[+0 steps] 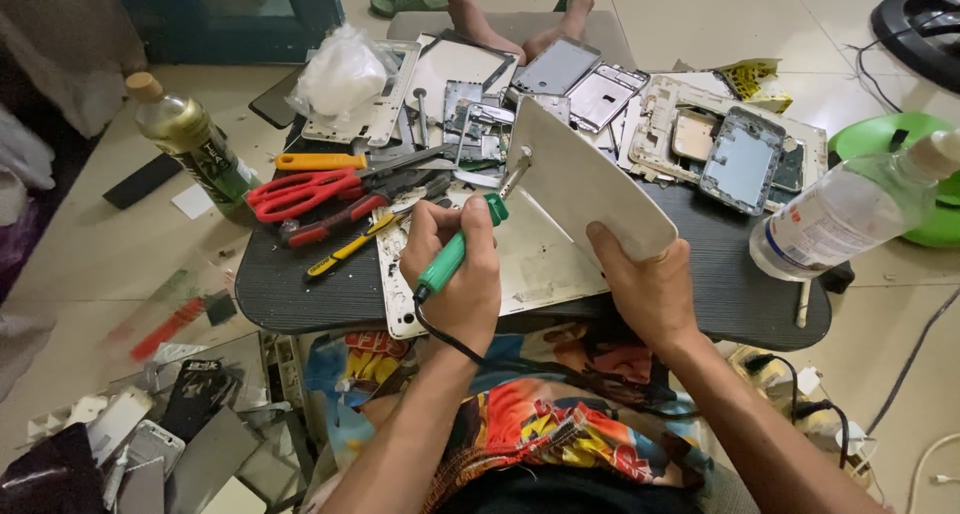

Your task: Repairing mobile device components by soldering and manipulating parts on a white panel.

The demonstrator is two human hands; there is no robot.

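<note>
My left hand [455, 274] grips a soldering iron with a green handle [450, 257], its metal tip [516, 172] touching the edge of a white tablet back cover [580, 179]. With my right hand [648, 282] I hold that cover tilted up by its lower corner. Under it a second flat white panel [530, 264] lies on the small dark lap table [730, 274]. A black cord runs from the iron down past my left wrist.
Red scissors [300, 191], an orange-handled tool [320, 161] and pliers lie at the table's left. Several phone frames [740, 159] are piled at the back. A green bottle [190, 139] stands left, a clear bottle [850, 214] right. Broken screens [180, 424] litter the floor.
</note>
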